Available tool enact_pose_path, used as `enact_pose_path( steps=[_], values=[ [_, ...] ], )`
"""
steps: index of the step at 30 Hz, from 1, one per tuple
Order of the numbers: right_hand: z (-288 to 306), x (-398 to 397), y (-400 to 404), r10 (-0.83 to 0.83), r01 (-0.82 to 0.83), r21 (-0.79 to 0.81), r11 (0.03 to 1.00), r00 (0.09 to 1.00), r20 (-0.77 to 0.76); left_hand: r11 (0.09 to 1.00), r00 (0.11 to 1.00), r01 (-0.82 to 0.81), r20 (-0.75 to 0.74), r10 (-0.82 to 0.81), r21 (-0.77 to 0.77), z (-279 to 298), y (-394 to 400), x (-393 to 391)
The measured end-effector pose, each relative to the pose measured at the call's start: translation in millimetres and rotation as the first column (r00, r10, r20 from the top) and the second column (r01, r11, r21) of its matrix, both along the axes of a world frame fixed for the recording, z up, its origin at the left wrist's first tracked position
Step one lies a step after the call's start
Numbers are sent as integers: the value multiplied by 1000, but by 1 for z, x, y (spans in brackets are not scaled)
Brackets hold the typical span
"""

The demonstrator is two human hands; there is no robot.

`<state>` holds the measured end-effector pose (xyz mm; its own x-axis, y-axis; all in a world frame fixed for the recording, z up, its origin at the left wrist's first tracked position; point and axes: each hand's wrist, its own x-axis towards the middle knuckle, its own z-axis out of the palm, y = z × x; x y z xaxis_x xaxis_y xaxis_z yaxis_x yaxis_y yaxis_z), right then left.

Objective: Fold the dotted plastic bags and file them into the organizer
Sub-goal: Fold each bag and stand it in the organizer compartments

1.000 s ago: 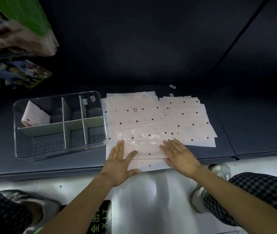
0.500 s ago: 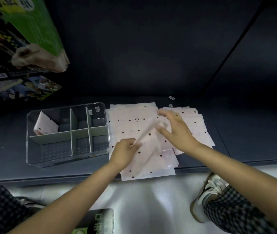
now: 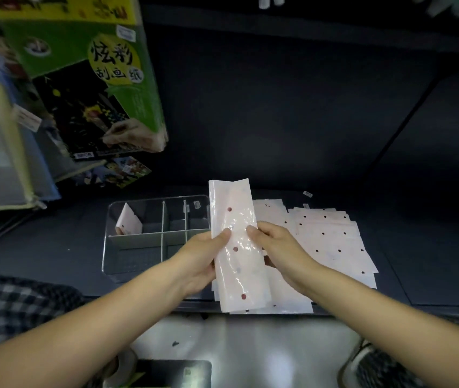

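A dotted plastic bag (image 3: 236,217), folded into a long narrow strip, stands upright in the air above the shelf. My left hand (image 3: 203,256) grips its left edge and my right hand (image 3: 275,247) grips its right edge, thumbs on the front. Beneath and to the right lie two piles of flat dotted bags (image 3: 331,242) on the dark shelf. The clear organizer (image 3: 127,273) with grey dividers sits just left of my hands. One folded bag (image 3: 129,224) leans in its far left compartment.
A green scratch-paper box (image 3: 88,74) and other packages hang over the shelf at the left. A blue zip folder (image 3: 1,152) stands at the far left. The shelf's front edge (image 3: 390,308) runs under my wrists, with pale floor and my shoes below.
My hands pressed a bag flat on the pile, then folded it over. Now both hands have lifted the folded strip off the pile and hold it upright. The camera tilted upward.
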<state>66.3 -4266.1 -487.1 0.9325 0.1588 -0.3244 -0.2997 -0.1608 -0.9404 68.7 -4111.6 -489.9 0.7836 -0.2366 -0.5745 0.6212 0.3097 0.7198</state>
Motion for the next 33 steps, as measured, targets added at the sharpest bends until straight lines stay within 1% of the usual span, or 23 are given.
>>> enact_pose_path(
  steps=[4,7,11,16,19,23,25,27,28,30,33],
  values=[
    [11,-3,-11,-27,27,1,1000,998,60,999,998,54,18,-54,6,3,4,1],
    [14,1,-19,-90,88,36,995,994,56,995,991,92,99,-95,31,8,6,6],
    [14,5,-25,-98,95,72,993,994,49,993,983,82,155,-95,85,9,13,10],
    [11,4,-31,-99,87,199,976,994,49,998,981,24,193,-33,52,9,18,14],
    [11,4,-34,-95,78,190,979,992,83,999,976,20,217,-27,38,9,18,14],
    [11,1,-34,-113,84,173,981,980,164,998,962,22,270,-38,61,8,17,13],
    [11,0,-33,-119,90,135,987,967,226,1000,971,-6,239,1,19,8,18,13],
    [11,0,-32,-119,95,99,991,955,272,1000,984,-6,175,10,-25,7,16,12],
    [11,-1,-30,-117,96,90,991,951,286,1000,989,21,148,-18,-18,5,15,11],
    [11,-2,-28,-109,92,70,993,945,307,995,989,84,120,-90,53,1,11,10],
    [10,-3,-26,-71,64,34,997,944,322,992,989,76,122,-88,101,-2,9,6]
  ],
)
